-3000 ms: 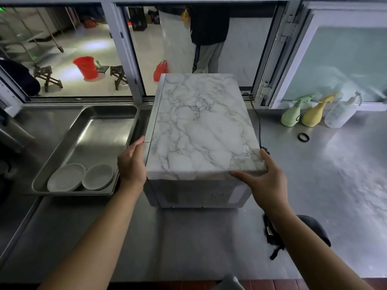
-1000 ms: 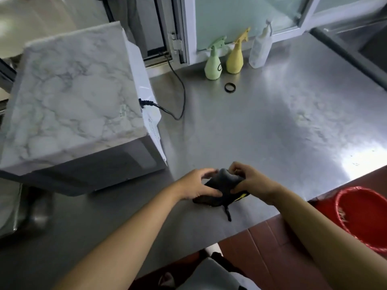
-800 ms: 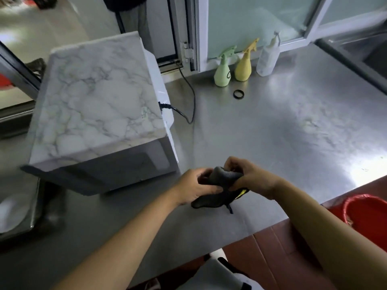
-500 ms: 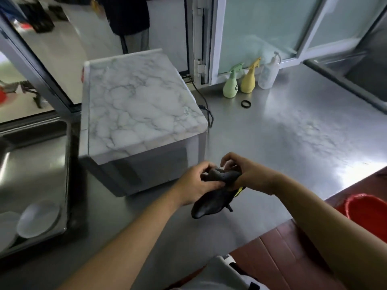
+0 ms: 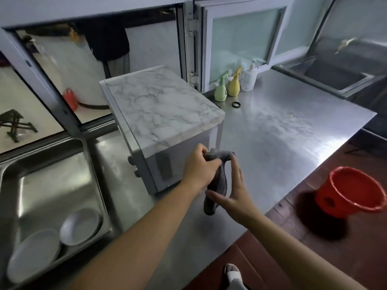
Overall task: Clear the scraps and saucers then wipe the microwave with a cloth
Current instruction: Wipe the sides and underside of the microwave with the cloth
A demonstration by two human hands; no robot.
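Observation:
The microwave with a marble-patterned top stands on the steel counter, its grey side facing me. A dark grey cloth hangs in the air just in front of that side. My left hand grips the cloth's upper end. My right hand pinches it with spread fingers, one finger at the top fold and the thumb low on the hanging part. Two white saucers lie in the steel tray at the left.
Green, yellow and clear spray bottles and a black ring sit behind the microwave to the right. A sink lies at the far right. A red bucket stands on the floor. A person stands beyond the window.
Both hands lifted the cloth off the counter and brought it up to the microwave's side; it now hangs lengthwise. The view swung left, showing the tray and saucers again.

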